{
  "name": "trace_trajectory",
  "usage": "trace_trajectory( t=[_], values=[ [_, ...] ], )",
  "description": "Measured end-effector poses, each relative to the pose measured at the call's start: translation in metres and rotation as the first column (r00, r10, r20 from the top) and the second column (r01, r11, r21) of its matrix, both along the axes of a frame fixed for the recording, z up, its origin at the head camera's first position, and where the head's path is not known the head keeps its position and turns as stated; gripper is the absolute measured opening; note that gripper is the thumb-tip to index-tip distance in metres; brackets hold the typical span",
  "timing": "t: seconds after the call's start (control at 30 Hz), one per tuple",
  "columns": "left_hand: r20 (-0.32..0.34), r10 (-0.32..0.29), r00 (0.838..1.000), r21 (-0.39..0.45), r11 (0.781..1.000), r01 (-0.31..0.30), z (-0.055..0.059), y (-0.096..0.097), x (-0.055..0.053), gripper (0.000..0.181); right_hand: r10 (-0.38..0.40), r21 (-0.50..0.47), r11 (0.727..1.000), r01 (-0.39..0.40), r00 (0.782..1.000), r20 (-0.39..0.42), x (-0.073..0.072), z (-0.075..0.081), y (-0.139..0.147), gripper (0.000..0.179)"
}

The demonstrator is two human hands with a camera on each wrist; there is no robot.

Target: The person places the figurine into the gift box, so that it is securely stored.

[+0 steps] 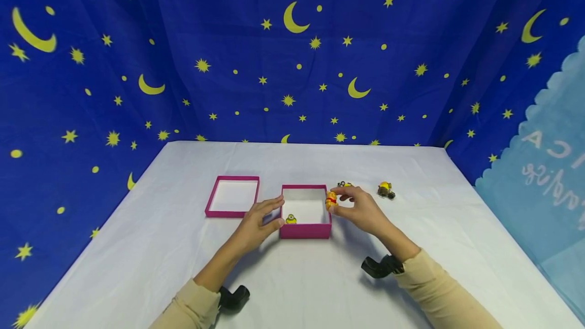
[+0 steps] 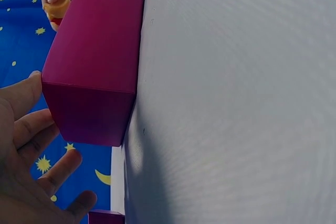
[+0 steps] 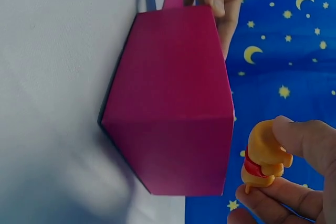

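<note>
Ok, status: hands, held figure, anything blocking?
Left hand touching pink box, left side. Right hand pinching orange figure over box's right side. Inside, yellow figure at near-left corner; nothing visibly blocking.

HEAD: I look forward and down across the worktop (image 1: pixel 301 278), farthest off | LEFT WRIST, RIGHT WRIST: close, rolled sideways, facing the pink box (image 1: pixel 305 231) from opposite sides | SHARED BY WRISTS: box, figurine (image 3: pixel 263 148)

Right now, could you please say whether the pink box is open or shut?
Open: the pink box shows its white interior with a yellow figure inside; the lid lies apart.
</note>
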State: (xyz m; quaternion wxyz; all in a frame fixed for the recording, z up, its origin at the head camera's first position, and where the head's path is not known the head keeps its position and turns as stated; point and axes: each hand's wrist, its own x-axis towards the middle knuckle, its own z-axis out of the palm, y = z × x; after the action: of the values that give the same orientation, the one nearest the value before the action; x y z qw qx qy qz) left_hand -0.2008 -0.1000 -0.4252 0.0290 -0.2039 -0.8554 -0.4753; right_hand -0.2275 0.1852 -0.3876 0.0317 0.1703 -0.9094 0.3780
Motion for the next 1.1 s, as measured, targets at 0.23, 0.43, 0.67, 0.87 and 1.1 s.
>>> trace_trajectory(
  t=[0.23,0.43,0.67,0.87,1.1],
  values=[
    [0.007,0.001,1.0,0.005,1.0,-0.001,0.0,0.0,0.0,0.048,0.023,0.001,1.0,-0.023,1.0,0.007,-0.002,0.0,-0.012,0.045],
    [0.005,0.002,1.0,0.001,1.0,-0.002,0.0,0.0,0.001,0.048,0.034,0.0,0.999,-0.034,0.999,0.022,-0.002,-0.001,-0.023,0.046],
    [0.012,0.002,1.0,0.0,1.0,-0.002,0.0,0.001,0.0,0.05,0.039,0.021,0.999,-0.039,0.999,0.022,-0.004,-0.004,-0.03,0.045],
    [0.008,-0.002,1.0,-0.003,1.0,0.002,0.0,0.0,0.0,0.049,0.042,0.038,0.998,-0.043,0.999,0.028,-0.006,-0.007,-0.033,0.047],
    [-0.009,0.0,1.0,-0.005,1.0,0.0,0.0,0.0,0.0,0.048,0.013,0.071,0.997,-0.016,0.999,0.041,-0.006,-0.007,-0.037,0.047]
  ],
)
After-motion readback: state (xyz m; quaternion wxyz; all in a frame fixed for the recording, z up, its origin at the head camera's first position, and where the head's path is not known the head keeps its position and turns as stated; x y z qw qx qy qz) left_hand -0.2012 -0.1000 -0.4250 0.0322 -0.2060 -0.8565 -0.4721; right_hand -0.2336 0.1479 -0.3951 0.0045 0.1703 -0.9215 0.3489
